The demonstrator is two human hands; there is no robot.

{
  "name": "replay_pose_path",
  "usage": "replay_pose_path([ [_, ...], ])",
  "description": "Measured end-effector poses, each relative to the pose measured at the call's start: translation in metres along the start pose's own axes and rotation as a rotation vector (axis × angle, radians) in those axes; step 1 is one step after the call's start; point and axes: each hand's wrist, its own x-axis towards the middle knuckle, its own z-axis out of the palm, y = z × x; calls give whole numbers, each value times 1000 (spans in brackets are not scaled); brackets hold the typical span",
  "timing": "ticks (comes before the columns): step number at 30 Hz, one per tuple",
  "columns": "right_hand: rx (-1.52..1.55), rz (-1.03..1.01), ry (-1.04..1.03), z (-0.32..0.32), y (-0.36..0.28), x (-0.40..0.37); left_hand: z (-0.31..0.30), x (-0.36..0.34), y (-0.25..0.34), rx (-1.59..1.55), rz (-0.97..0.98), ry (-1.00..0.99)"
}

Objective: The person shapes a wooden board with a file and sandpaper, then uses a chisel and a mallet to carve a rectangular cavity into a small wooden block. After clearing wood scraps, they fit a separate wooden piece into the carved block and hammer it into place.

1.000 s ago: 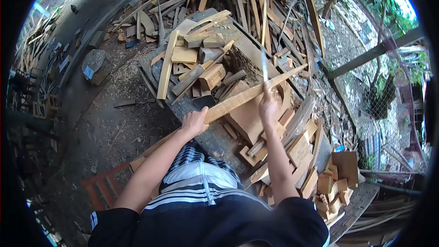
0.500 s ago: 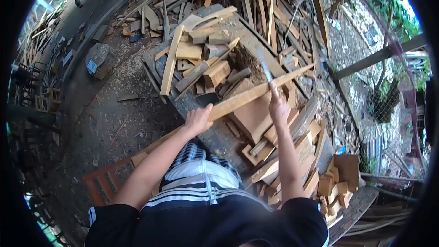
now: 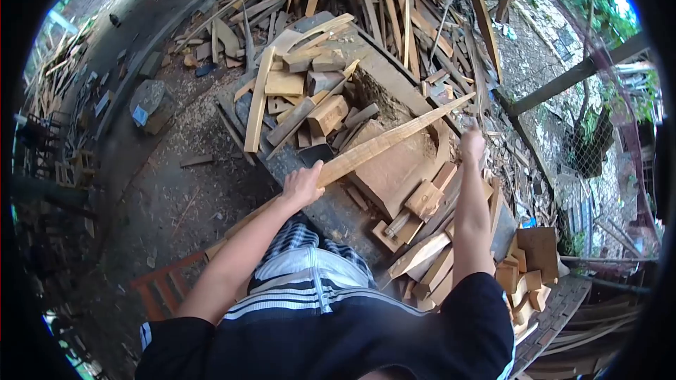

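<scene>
A long wooden strip (image 3: 384, 142), tapering to a point at its far right end, lies slanted over the workbench and back past my left side. My left hand (image 3: 303, 186) is closed around its middle. To the right of the strip's tapered end, my right hand (image 3: 472, 144) is raised in a fist, apart from the wood. The knife seen in this fist a moment ago is not distinguishable now; its blade is hidden or blurred. Beneath the strip sits a broad wooden block (image 3: 391, 172).
Wood offcuts (image 3: 327, 114) are heaped on the bench (image 3: 317, 207). More cut pieces (image 3: 429, 260) lie by my right forearm. Scrap timber (image 3: 384, 7) is piled beyond the bench. A reddish slatted wooden piece (image 3: 165, 285) stands at lower left, and a stump (image 3: 151, 105) farther left.
My right hand has moved right and slightly up, away from the strip, and the knife blade has dropped out of sight. My left hand keeps its hold with little movement.
</scene>
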Motion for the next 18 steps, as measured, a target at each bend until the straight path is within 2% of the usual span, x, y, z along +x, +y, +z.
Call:
replay_pose_path([
  [2,71,-31,-6,-21,8,-7,2,1,-3,38,14,39],
  [3,116,20,-4,-42,-3,-28,2,3,-4,32,0,12],
  [4,142,-64,100,-30,18,-37,3,3,-4,21,-19,-18],
  [5,191,-44,146,-25,31,-53,1,3,-3,17,-26,-35],
  [10,251,255,183,-30,87,-172,2,12,-14,-3,-2,-60],
  [12,186,262,252,-29,117,-221,6,24,-30,-137,141,-20],
  [13,123,246,317,-33,125,-242,2,33,-36,-303,197,-123],
  [14,123,270,324,-37,132,-262,3,35,-40,-287,213,-135],
  [16,138,516,51,-65,124,-297,-8,33,-30,-658,120,-406],
  [17,78,517,12,-56,140,-311,-12,31,-23,-745,67,-482],
  [18,48,365,77,-35,166,-326,-17,27,-17,-730,75,-495],
])
